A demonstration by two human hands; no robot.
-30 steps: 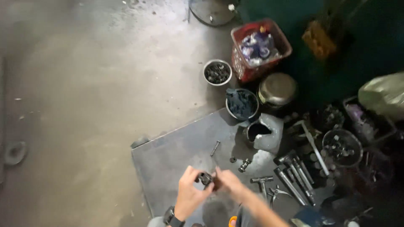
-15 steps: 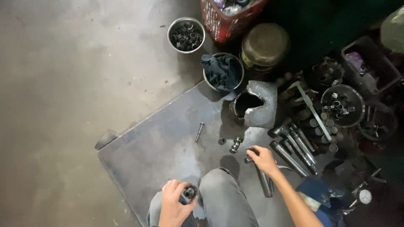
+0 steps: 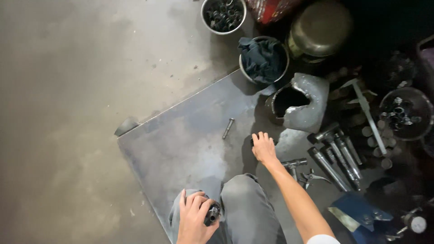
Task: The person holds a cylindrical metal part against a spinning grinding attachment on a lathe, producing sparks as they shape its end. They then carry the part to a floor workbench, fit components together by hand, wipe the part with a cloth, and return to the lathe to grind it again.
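My left hand (image 3: 195, 219) is low by my knee (image 3: 246, 203), closed around a small dark metal cylindrical part (image 3: 212, 214). My right hand (image 3: 262, 147) reaches forward onto the dark steel plate (image 3: 181, 144), fingers curled down over small dark pieces that it hides. A loose bolt (image 3: 228, 128) lies on the plate just left of that hand. A dented metal can with a dark opening (image 3: 296, 101) stands just beyond the right hand.
A tin with a dark rag (image 3: 263, 58) and a tin of small rings (image 3: 224, 13) stand at the plate's far edge. Several long sockets and bars (image 3: 337, 156) lie at right beside a bowl of small parts (image 3: 404, 113). Bare concrete floor (image 3: 68, 90) lies left.
The view has tilted down and closer. My right hand left the part and reached forward, then shifted left toward the bolt. My left hand dropped to my knee with the part.
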